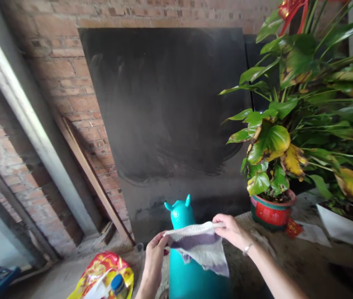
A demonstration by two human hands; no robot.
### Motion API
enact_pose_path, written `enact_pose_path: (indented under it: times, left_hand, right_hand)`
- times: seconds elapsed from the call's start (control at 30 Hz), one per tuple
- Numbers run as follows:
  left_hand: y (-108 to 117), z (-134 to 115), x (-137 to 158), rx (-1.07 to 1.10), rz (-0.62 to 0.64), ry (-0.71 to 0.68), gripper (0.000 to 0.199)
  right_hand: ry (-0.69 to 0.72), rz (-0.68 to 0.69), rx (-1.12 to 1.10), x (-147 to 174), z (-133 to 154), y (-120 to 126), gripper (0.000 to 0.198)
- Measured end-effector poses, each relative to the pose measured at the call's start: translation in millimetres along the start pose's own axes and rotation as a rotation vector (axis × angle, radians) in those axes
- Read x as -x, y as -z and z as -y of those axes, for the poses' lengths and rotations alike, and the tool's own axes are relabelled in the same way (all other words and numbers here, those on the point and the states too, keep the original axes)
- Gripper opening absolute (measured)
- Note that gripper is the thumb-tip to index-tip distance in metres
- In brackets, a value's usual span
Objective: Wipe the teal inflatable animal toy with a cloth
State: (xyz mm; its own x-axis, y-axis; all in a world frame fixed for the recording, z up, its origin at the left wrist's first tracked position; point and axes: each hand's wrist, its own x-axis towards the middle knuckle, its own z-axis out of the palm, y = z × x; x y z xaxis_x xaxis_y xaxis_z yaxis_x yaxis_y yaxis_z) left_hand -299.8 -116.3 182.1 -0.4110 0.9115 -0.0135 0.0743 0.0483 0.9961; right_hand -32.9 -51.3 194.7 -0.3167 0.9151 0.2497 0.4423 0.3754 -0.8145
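A white cloth with greyish-purple stripes (199, 245) is stretched between my two hands, its lower part hanging loose. My left hand (156, 255) pinches one upper corner, and my right hand (232, 231), with a bracelet at the wrist, grips the other. Just beyond and below the cloth stands a turquoise animal-shaped figure (182, 214) with two ears or horns; the cloth hides part of its body. Behind it a large dark board (176, 108) leans against the wall, its surface marked with pale curved smears.
To the right, leafy plants grow in a red and green pot (271, 214) and a white planter (339, 224). A red and yellow bag (101, 272) with a blue-capped bottle (118, 285) lies lower left. Wooden strip (93, 178) leans against the brick wall (67, 79).
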Motion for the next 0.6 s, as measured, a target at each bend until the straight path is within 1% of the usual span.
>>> enact_pose_path:
  times: [0.03, 0.1, 0.13, 0.17, 0.2, 0.27, 0.3, 0.37, 0.43, 0.47, 0.53, 0.6]
  left_hand:
    - [-3.1, -2.2, -0.3, -0.012, 0.022, -0.013, 0.044]
    - [-14.8, -7.6, -1.0, -0.049, 0.122, -0.053, 0.038]
    - [-22.4, -10.1, -1.5, -0.069, 0.182, -0.075, 0.035]
    - [-30.1, -12.1, -1.9, -0.082, 0.232, -0.094, 0.032]
    - [-37.2, -13.3, -2.4, -0.086, 0.263, -0.105, 0.031]
    - [-46.2, -13.1, -3.3, -0.068, 0.267, -0.101, 0.032]
    - [-47.4, -11.6, -3.6, -0.048, 0.255, -0.088, 0.033]
    - [-43.9, -5.6, -4.3, -0.009, 0.237, -0.052, 0.034]
    - [-36.4, 3.9, -4.9, 0.015, 0.217, -0.014, 0.033]
    - [-32.8, 9.4, -5.3, 0.022, 0.206, 0.007, 0.033]
    - [-28.0, 21.0, -6.0, 0.037, 0.185, 0.047, 0.035]
    - [-26.2, 31.0, -6.4, 0.070, 0.183, 0.086, 0.039]
  right_hand:
    - [0.043, -0.016, 0.029, -1.3, 9.5, -4.9, 0.039]
    - [0.132, -0.005, 0.066, -1.8, 31.3, -18.6, 0.065]
    - [0.167, 0.024, 0.077, -1.9, 42.0, -27.2, 0.071]
    - [0.189, 0.061, 0.087, -2.6, 51.2, -36.2, 0.066]
    - [0.200, 0.091, 0.100, -4.1, 58.5, -45.0, 0.056]
    - [0.220, 0.095, 0.155, -9.4, 65.5, -59.8, 0.032]
    - [0.227, 0.090, 0.185, -12.7, 65.7, -65.0, 0.026]
    - [0.220, 0.111, 0.205, -18.8, 61.8, -71.9, 0.022]
    - [0.198, 0.168, 0.167, -23.0, 56.5, -77.1, 0.017]
    - [0.188, 0.201, 0.143, -24.1, 54.5, -80.1, 0.019]
    - [0.185, 0.254, 0.104, -25.3, 52.3, -87.3, 0.019]
    - [0.197, 0.293, 0.100, -26.2, 51.7, -94.7, 0.013]
